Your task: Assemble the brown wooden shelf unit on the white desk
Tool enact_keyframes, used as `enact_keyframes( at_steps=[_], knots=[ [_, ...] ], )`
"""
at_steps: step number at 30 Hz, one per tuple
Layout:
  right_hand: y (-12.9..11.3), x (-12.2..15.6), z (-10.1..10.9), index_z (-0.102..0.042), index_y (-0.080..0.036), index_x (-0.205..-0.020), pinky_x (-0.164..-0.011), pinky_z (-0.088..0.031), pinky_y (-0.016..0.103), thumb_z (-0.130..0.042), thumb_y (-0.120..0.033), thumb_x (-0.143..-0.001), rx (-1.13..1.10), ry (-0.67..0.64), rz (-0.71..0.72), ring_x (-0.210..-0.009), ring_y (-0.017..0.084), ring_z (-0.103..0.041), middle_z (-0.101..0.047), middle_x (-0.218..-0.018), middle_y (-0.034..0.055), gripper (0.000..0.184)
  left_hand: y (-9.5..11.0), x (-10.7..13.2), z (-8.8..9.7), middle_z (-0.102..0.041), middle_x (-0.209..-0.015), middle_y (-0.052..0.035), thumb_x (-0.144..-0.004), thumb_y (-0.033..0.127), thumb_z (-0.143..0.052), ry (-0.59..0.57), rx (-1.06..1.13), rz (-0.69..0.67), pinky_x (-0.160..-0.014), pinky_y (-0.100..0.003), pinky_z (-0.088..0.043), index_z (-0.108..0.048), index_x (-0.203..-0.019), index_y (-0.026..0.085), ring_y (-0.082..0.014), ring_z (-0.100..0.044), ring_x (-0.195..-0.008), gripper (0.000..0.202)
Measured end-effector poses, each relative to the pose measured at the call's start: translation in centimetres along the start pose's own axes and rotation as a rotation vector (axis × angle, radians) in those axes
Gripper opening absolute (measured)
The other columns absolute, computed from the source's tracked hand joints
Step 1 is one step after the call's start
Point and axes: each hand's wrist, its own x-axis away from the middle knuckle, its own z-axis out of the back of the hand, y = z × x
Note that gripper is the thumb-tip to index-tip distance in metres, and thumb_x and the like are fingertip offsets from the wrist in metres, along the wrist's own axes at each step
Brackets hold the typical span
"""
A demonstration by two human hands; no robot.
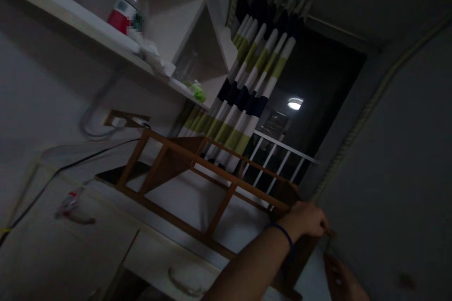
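A brown wooden rack [221, 214] with open sides and rails lies lengthwise on the white desk. My left hand [306, 218], with a dark blue band on its wrist, is at the rack's right end, fingers curled over the top of its end panel. Lower down and further right is my right hand [344, 277], partly cut off by the bottom edge of the view. It is dim and blurred beside the rack's end. Whether its fingers hold anything cannot be made out.
Above the desk hangs a white shelf [183, 47] holding a bottle with a red cap [123, 14]. A socket with plugs [127, 120] and a black cable [95, 154] are at left. A striped curtain [247, 94] hangs by a dark window; drawers with handles [183, 284] are below.
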Motion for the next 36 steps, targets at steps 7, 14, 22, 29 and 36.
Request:
enact_keyframes(
  at_steps=[7,14,22,29,36],
  knots=[
    [-1.4,-0.1,2.2,-0.045,-0.022,-0.118,-0.046,-0.045,0.024,-0.033,-0.021,-0.083,0.749,0.373,0.486,-0.091,0.021,-0.056,-0.052,-0.117,0.0072,0.038,0.0,-0.1,0.0,-0.067,-0.095,-0.0013,-0.072,0.034,-0.049,0.055,0.026,-0.029,-0.072,-0.03,-0.048,-0.063,-0.095,0.03,-0.0201,-0.061,-0.088,0.028],
    [-2.5,-1.4,2.8,-0.057,-0.016,-0.106,-0.063,-0.047,0.029,-0.033,-0.003,-0.077,0.918,0.381,0.804,-0.094,0.021,-0.051,-0.054,-0.116,0.0082,0.039,0.1,0.1,0.2,-0.067,-0.094,-0.0017,-0.072,0.031,-0.047,0.043,0.012,-0.028,-0.071,-0.031,-0.049,-0.063,-0.095,0.03,-0.021,-0.061,-0.089,0.028],
    [-3.7,-1.8,2.3,-0.059,-0.016,-0.099,-0.056,-0.039,0.023,-0.034,-0.021,-0.086,0.739,0.455,0.652,-0.077,0.015,-0.055,-0.064,-0.092,0.0054,0.028,0.2,0.1,0.4,-0.066,-0.097,-0.0005,-0.072,0.03,-0.047,0.025,0.022,-0.022,-0.072,-0.029,-0.048,-0.062,-0.096,0.031,-0.02,-0.06,-0.09,0.028],
    [-4.0,-1.9,1.6,-0.058,-0.013,-0.102,-0.055,-0.037,0.022,-0.03,-0.012,-0.086,0.825,0.506,0.648,-0.074,0.014,-0.056,-0.063,-0.096,0.0062,0.032,-0.2,-0.5,0.6,-0.065,-0.101,0.0004,-0.072,0.031,-0.049,-0.036,0.08,-0.022,-0.076,-0.031,-0.047,-0.062,-0.096,0.03,-0.0194,-0.058,-0.094,0.027],
    [-3.7,-1.9,1.6,-0.057,-0.013,-0.107,-0.053,-0.036,0.022,-0.03,-0.012,-0.086,0.767,0.515,0.646,-0.07,0.014,-0.057,-0.064,-0.092,0.0065,0.034,-0.9,-1.2,1.0,-0.063,-0.106,0.0013,-0.072,0.034,-0.048,-0.144,0.149,-0.047,-0.076,-0.029,-0.047,-0.061,-0.1,0.029,-0.0184,-0.058,-0.095,0.031]
  ],
)
